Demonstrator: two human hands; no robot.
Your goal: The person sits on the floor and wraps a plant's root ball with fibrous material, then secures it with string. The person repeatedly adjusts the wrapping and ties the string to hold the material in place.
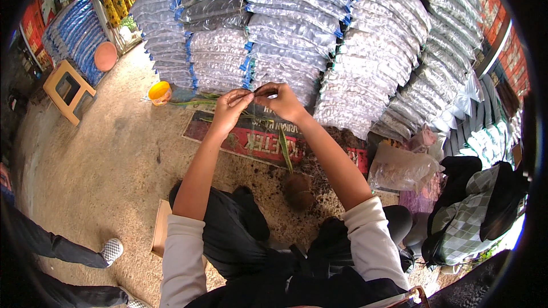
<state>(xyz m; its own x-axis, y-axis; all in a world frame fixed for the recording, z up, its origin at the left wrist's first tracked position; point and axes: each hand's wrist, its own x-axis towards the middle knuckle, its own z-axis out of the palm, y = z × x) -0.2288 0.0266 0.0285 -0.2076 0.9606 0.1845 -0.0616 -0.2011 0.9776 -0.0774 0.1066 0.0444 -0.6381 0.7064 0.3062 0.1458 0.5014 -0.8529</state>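
My left hand (pixel 230 111) and my right hand (pixel 281 101) meet ahead of me, raised above a black and red printed banner (pixel 260 141). Both have their fingers pinched together, thumbs inward, around something small and dark that I cannot make out. Below my right forearm, a long green leaf with pale edges (pixel 285 149) rises from a round brown clump of soil (pixel 298 191) on the ground between my feet. More long green leaves (pixel 197 102) lie at the banner's far left edge, partly hidden behind my left hand.
Tall stacks of filled plastic sacks (pixel 297 28) line the back. At the left are a yellow tub (pixel 160 93) and a tan stool (pixel 71 92). Crumpled clear plastic (pixel 402 166) lies to the right, near another seated person (pixel 476 211). Someone's checkered shoe (pixel 112 251) is at lower left.
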